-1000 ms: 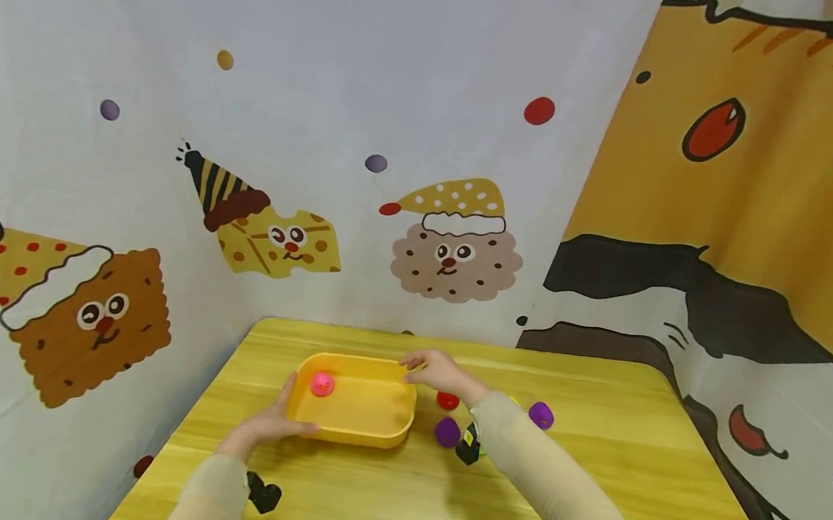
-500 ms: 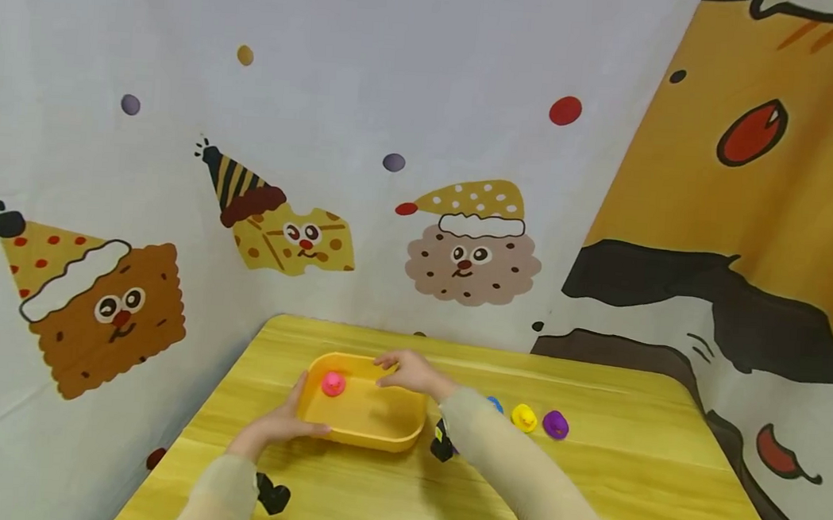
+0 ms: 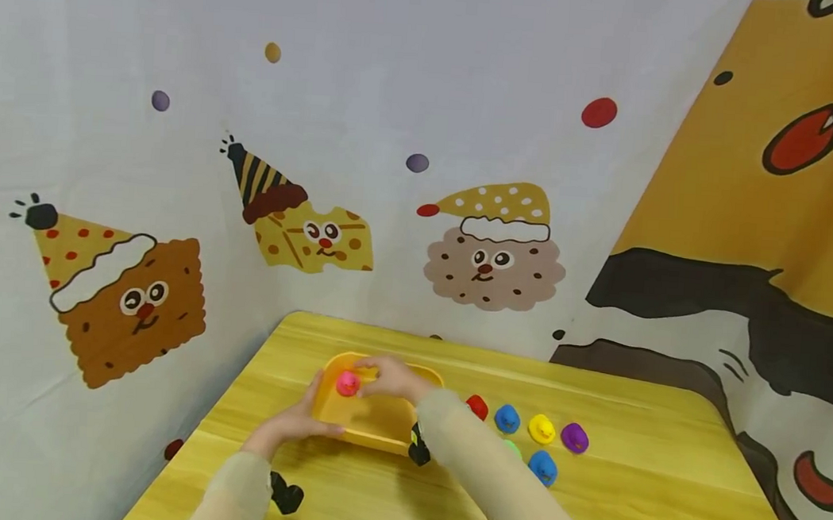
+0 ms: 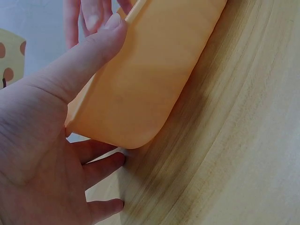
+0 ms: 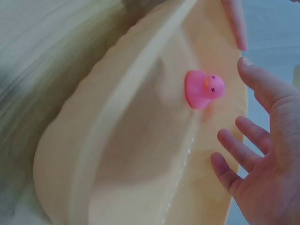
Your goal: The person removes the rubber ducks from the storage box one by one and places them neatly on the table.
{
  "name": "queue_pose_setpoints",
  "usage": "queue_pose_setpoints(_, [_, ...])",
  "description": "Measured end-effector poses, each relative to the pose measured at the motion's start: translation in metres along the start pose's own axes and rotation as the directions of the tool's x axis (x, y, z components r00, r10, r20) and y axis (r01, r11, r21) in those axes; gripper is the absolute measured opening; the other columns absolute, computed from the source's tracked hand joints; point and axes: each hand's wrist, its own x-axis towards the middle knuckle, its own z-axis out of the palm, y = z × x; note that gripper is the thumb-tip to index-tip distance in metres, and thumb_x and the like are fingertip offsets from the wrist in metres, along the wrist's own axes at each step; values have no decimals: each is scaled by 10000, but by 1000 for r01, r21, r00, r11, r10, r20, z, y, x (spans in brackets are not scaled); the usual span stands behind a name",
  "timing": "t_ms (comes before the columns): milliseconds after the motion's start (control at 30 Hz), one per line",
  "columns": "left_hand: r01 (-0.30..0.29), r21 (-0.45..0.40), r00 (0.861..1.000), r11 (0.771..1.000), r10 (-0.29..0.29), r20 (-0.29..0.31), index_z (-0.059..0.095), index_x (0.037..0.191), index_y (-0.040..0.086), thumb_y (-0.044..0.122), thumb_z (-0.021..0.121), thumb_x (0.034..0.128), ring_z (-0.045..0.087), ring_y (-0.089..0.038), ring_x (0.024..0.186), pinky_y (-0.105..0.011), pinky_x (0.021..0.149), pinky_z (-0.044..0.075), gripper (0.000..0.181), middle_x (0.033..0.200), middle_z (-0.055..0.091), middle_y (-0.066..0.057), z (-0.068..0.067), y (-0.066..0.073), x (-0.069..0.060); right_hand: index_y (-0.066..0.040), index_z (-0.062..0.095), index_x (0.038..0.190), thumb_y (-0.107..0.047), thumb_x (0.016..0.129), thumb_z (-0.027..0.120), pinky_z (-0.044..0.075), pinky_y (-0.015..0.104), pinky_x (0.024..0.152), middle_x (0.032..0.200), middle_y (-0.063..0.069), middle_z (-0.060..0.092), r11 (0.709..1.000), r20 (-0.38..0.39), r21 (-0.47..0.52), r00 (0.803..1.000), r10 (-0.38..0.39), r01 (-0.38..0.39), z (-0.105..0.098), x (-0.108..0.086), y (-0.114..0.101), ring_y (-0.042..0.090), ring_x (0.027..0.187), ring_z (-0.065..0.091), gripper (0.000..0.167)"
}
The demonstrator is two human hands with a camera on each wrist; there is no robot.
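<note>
A yellow-orange plastic tub (image 3: 371,438) stands on the table, and a pink rubber duck (image 3: 348,383) sits at its left end. My left hand (image 3: 298,421) holds the tub's left end, thumb on the near rim and fingers round the side; the left wrist view shows the thumb along the rim (image 4: 100,84). Over the inside of the tub is my right hand (image 3: 389,378), its fingers spread and holding nothing. In the right wrist view the pink duck (image 5: 202,89) faces that hand (image 5: 274,150), with a gap between them.
Right of the tub lie several rubber ducks: a red one (image 3: 477,407), two blue ones (image 3: 507,418), a yellow one (image 3: 541,428) and a purple one (image 3: 574,437). A green one (image 3: 513,449) is partly hidden by my right sleeve. A printed cloth (image 3: 356,304) hangs behind the table.
My right hand has moved left from the tub's right rim to beside the pink duck. My left hand has stayed on the tub. The head view has turned slightly right.
</note>
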Motion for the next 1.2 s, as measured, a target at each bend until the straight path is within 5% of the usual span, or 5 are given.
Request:
queue_pose_setpoints(733, [-20, -31, 1000, 999, 20, -1, -149, 1523, 43, 294, 841, 753, 176, -498, 1386, -630, 1098, 163, 1279, 1562, -39, -311, 3, 2, -1, -90, 483, 1432, -180, 790, 805, 361, 385, 1075, 1404, 92, 524, 986, -4, -136, 995, 95, -95, 36, 12, 2, 254, 1285, 480, 724])
queue_pose_setpoints(1200, [-8, -33, 1000, 999, 8, 1, -151, 1523, 44, 272, 854, 744, 173, -491, 1392, -608, 1111, 162, 1292, 1564, -37, -308, 2, -1, 2, -89, 689, 1133, -100, 768, 801, 495, 260, 809, 976, 17, 689, 984, -94, -138, 990, 103, -116, 40, 9, 4, 123, 855, 601, 382])
